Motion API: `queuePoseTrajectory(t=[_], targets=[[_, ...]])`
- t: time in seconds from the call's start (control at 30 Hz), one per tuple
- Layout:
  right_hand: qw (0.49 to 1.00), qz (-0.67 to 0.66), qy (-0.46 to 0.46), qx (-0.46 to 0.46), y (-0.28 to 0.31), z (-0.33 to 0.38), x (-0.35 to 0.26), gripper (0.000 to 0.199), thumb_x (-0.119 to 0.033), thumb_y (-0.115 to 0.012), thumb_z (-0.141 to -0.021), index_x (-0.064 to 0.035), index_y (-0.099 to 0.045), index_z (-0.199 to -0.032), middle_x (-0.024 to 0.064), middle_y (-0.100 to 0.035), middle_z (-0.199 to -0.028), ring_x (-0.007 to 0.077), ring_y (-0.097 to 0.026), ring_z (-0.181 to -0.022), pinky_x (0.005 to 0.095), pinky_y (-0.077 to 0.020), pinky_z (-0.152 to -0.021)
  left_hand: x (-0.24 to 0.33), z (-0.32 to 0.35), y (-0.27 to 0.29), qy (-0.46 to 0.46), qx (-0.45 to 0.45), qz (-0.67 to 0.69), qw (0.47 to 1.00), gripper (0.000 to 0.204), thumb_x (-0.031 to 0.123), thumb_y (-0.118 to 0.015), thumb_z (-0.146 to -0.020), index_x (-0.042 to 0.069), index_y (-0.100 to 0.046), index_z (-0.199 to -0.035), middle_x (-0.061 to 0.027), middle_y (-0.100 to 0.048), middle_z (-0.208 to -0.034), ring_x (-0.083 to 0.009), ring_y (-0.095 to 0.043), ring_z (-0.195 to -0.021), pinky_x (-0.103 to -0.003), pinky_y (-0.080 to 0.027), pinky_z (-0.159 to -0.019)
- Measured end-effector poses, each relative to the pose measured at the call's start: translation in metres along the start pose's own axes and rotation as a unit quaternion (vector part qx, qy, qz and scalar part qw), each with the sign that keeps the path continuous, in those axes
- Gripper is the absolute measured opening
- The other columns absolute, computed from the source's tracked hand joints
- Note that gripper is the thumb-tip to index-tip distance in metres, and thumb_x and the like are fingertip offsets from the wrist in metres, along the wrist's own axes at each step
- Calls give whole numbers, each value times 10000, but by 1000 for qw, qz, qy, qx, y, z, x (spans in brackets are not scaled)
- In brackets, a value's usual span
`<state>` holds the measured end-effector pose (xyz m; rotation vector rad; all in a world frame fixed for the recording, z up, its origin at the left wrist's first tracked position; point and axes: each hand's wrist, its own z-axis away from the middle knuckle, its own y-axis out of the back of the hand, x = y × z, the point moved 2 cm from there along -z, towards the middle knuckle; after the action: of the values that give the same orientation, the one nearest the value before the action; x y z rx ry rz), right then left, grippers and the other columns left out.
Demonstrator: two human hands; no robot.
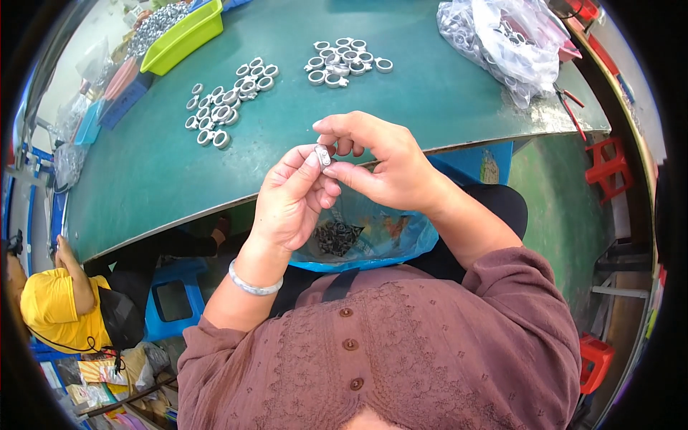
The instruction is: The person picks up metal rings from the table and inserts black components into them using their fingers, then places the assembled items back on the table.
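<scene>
Over the table's front edge, my left hand (287, 193) pinches a small silvery metal ring clamp (323, 155) between thumb and fingers. From the other side, my right hand (390, 158) curls around the same piece, its thumb against it and the index finger raised above. The clamp is seen nearly edge-on, and fingers cover part of it. On the green table (287, 154) beyond, a loose group of similar metal ring clamps (222, 107) lies to the left. Another cluster of metal rings (344, 61) lies farther back.
Below my hands, a blue plastic-lined container (401, 247) holds small dark pieces. A lime-green bin (183, 39) stands far left. At the far right are a clear plastic bag (502, 43) of rings and red-handled pliers (573, 111). A person in yellow (61, 304) sits at left.
</scene>
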<state>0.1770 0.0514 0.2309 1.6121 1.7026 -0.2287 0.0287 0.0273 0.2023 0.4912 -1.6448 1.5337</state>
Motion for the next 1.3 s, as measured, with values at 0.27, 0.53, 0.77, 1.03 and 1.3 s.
queuePoseTrajectory(t=[0.27,0.53,0.77,1.03,1.3], targets=[[997,-57,-42,-15,0,4,4,317,36,-626,-711,-9,-558,-1018,52,-585,-890,103,-530,-691,222,-433,-600,-2,1,4,0,-20,11,1000,154,136,-469,-899,16,-526,-977,-51,-591,-809,-109,-571,-639,-202,-454,-530],[942,-271,-195,-22,7,9,18,183,-41,-586,-797,23,-582,-969,51,-602,-832,83,-553,-747,222,-466,-674,3,5,0,-18,-18,-28,999,211,147,-424,-916,-21,-516,-1004,-141,-611,-918,-173,-622,-740,-250,-525,-639],[922,-308,-232,-31,9,9,16,200,-56,-585,-810,25,-581,-993,67,-613,-873,116,-577,-814,255,-483,-746,2,7,0,-18,-22,-27,999,206,154,-424,-917,-13,-520,-993,-146,-609,-918,-180,-623,-745,-257,-526,-650],[914,-316,-251,-49,10,10,15,221,-9,-555,-816,46,-567,-1029,86,-611,-928,123,-574,-853,246,-467,-765,1,9,1,-6,-28,-1,1000,213,177,-419,-921,0,-526,-974,-145,-603,-916,-187,-616,-765,-260,-519,-656],[931,-282,-220,-72,11,10,16,204,-7,-549,-818,35,-573,-1016,68,-604,-909,117,-570,-849,239,-461,-763,-2,11,2,-24,-6,-9,1000,144,90,-519,-864,-7,-526,-970,-125,-600,-915,-178,-607,-802,-254,-504,-698]])
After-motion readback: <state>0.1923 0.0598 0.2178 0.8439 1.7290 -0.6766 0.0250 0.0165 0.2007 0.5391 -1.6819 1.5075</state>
